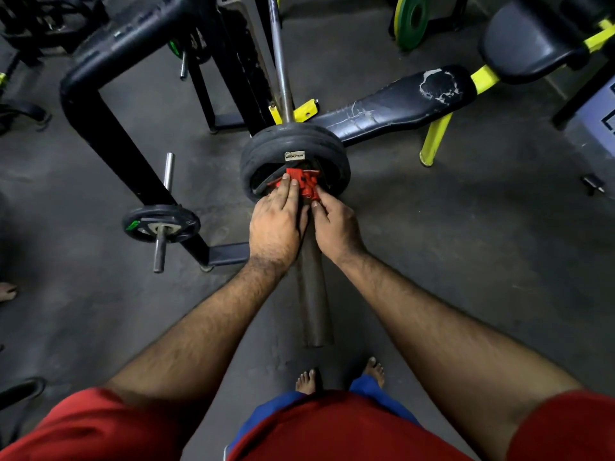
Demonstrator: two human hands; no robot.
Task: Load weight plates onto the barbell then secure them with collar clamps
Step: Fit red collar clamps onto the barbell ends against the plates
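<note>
The barbell's sleeve (312,304) points toward me, and its thin shaft (281,71) runs away beyond the plates. Black weight plates (266,151) sit stacked on the sleeve. A red collar clamp (304,181) is on the sleeve right against the outer plate. My left hand (276,224) lies over the clamp's left side with fingers on top of it. My right hand (336,227) pinches the clamp's lower right edge. Both hands hide part of the clamp and the sleeve beneath them.
A black rack frame (109,121) stands at left, with a small plate (161,222) on a storage peg. A worn black bench (399,101) with yellow legs lies at right. A green plate (411,19) stands at the back. My bare feet (307,380) are below the sleeve's end.
</note>
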